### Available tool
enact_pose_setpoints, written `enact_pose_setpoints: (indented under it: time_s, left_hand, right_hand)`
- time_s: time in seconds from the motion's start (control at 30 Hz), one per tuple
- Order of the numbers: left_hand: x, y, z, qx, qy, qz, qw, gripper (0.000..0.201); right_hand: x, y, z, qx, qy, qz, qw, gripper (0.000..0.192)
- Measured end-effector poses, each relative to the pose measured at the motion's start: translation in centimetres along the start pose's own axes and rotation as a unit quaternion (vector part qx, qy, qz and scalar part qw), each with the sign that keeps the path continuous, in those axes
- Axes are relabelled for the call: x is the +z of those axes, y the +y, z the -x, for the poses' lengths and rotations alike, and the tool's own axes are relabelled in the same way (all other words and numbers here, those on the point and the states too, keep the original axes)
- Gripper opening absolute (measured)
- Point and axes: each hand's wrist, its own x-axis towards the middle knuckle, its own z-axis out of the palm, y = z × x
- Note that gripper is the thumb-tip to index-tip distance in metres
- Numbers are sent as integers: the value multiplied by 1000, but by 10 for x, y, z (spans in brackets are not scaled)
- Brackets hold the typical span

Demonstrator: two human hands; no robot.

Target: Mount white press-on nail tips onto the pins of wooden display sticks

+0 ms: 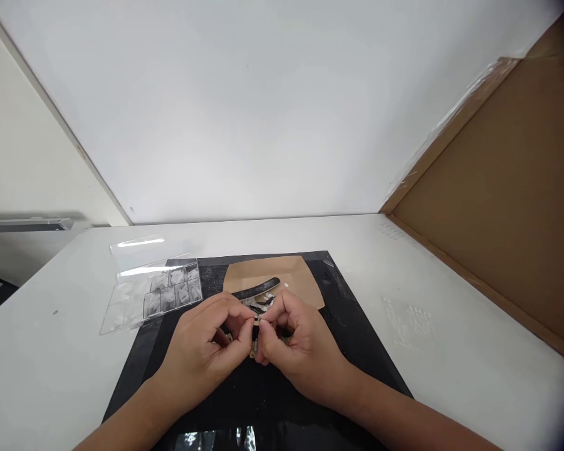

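Observation:
My left hand and my right hand meet over the black mat, each with thumb and forefinger pinched together. Between the fingertips is a tiny pale piece, too small and too covered to name. Just beyond the fingers, a curved black nail file rests on a brown paper tray. Small dark and whitish scraps lie by the file, partly hidden by my hands. A small white bit sits farther right on the tray. Some yellowish pieces below my fingertips are mostly covered.
A clear plastic compartment box, its lid raised, stands at the left on the edge of the black mat. The mat lies on a white table. A white wall rises behind, and a cardboard panel borders the right.

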Motion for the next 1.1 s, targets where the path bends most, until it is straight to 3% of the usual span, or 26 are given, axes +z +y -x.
enact_pose_setpoints:
  time_s: [0.5,0.8,1.1]
  left_hand:
    - [-2,4,-1,-62,-26,9,998,11]
    - [-6,4,0,-124,-55,93,986,13]
    - [-8,10,-4,-157,-48,198,966,13]
  right_hand:
    - [-1,-2,-4,63,-28,-97,993,20]
    - [-4,-8,-6,85,-49,-122,988,18]
    - [-11,-5,-10,72,-97,-194,973,22]
